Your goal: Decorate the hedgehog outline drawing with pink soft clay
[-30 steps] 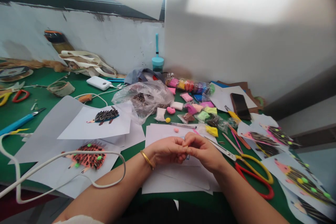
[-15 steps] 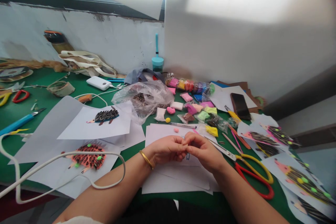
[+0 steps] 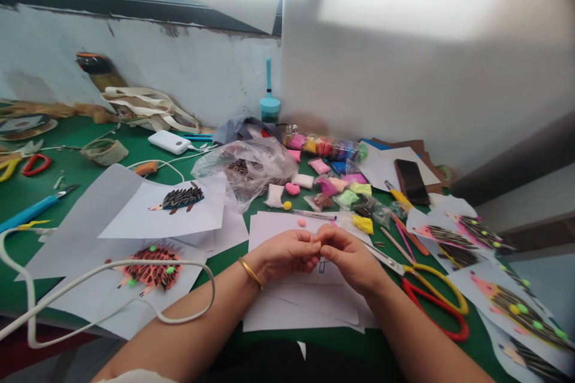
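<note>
My left hand (image 3: 285, 254) and my right hand (image 3: 350, 257) meet fingertip to fingertip above a stack of white paper sheets (image 3: 296, 299) on the green table (image 3: 67, 176). Both hands are closed in a pinch around something tiny that I cannot make out. A gold bangle (image 3: 250, 272) circles my left wrist. A small pink clay ball (image 3: 301, 222) lies on the paper just beyond my fingers, beside a pen (image 3: 313, 214).
Clay packets (image 3: 335, 182) and a plastic bag of seeds (image 3: 251, 170) lie behind the paper. Red-and-yellow scissors (image 3: 433, 299) rest to the right. Hedgehog pictures (image 3: 150, 272) lie left and right. A white cable (image 3: 90, 278), phone (image 3: 411, 181), power bank (image 3: 169, 142) and blue cutter (image 3: 33, 209) are around.
My fingertips have shifted slightly, lifting a little off the paper so a small blue drawing under them shows more. Everything else is still.
</note>
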The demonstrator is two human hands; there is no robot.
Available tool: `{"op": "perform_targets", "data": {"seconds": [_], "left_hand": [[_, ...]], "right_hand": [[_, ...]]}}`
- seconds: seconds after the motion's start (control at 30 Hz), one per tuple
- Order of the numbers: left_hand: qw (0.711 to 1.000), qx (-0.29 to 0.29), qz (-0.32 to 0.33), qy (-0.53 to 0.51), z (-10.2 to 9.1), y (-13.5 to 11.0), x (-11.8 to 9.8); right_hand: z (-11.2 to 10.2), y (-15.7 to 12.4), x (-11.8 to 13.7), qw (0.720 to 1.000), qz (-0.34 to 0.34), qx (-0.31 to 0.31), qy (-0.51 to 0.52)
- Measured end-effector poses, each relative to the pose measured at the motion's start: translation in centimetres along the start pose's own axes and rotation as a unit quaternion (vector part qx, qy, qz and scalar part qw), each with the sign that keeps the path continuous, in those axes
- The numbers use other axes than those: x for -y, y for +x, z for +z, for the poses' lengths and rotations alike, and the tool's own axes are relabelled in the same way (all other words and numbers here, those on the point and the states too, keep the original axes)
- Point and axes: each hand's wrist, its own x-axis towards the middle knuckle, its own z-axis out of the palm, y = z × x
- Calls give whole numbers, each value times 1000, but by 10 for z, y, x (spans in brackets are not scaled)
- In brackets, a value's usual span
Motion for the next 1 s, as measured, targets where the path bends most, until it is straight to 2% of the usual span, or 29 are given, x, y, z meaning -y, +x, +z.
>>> {"op": "perform_targets", "data": {"seconds": [0.1, 0.17, 0.33, 0.4, 0.53, 0.67, 0.8, 1.0], "left_hand": [[998, -41, 50, 8, 1, 1, 0], [991, -82, 99, 46, 3, 2, 0], [952, -186, 148, 194, 6, 6, 1], [944, -193, 162, 212, 6, 7, 1], [944, -187, 157, 220, 5, 6, -1], [960, -179, 134, 170, 6, 4, -3], [966, -198, 129, 104, 8, 3, -3], [959, -212, 143, 124, 9, 4, -2]], "right_hand": [[-3, -1, -3, 995, -22, -77, -51], [-3, -1, -4, 985, -49, -113, -120], [3, -1, -2, 932, -92, -157, -314], [5, -1, 0, 920, -101, -158, -344], [5, -2, 3, 916, -118, -142, -357], [0, -1, 4, 910, -127, -154, -365], [-4, 0, 1, 891, -153, -146, -402], [-3, 0, 0, 866, -175, -137, -447]]}}
